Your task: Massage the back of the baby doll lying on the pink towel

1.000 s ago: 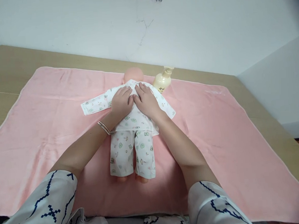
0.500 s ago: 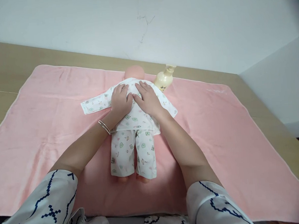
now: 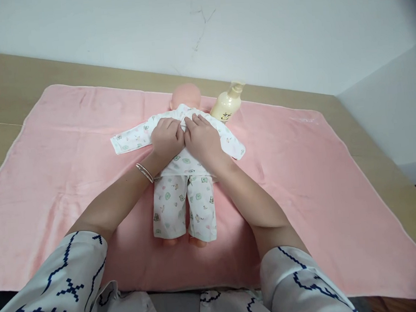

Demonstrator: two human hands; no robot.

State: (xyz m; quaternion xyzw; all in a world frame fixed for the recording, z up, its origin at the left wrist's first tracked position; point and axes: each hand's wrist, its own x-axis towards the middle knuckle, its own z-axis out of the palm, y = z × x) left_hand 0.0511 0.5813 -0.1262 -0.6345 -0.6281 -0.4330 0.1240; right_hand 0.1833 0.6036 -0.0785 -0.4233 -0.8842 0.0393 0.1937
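A baby doll [image 3: 183,210] in a white printed shirt and trousers lies on a pink towel [image 3: 301,168], its bald head [image 3: 185,96] pointing away from me. Both my hands rest on the doll's upper body, side by side and touching. My left hand [image 3: 166,139], with a bangle on the wrist, has its fingers curled into the shirt fabric near the collar. The fingers of my right hand [image 3: 202,139] lie flat and together on the shirt. One empty shirt sleeve [image 3: 130,140] spreads out to the left, and the other sleeve [image 3: 232,145] lies to the right.
A cream pump bottle [image 3: 228,107] stands on the towel just right of the doll's head. The towel covers a wooden table [image 3: 0,85] that meets a white wall behind. The towel's right edge runs close to the table's right side.
My left hand's fingers have gone from flat to curled on the shirt. Both hands have drawn a little closer together near the collar. The view has tilted slightly.
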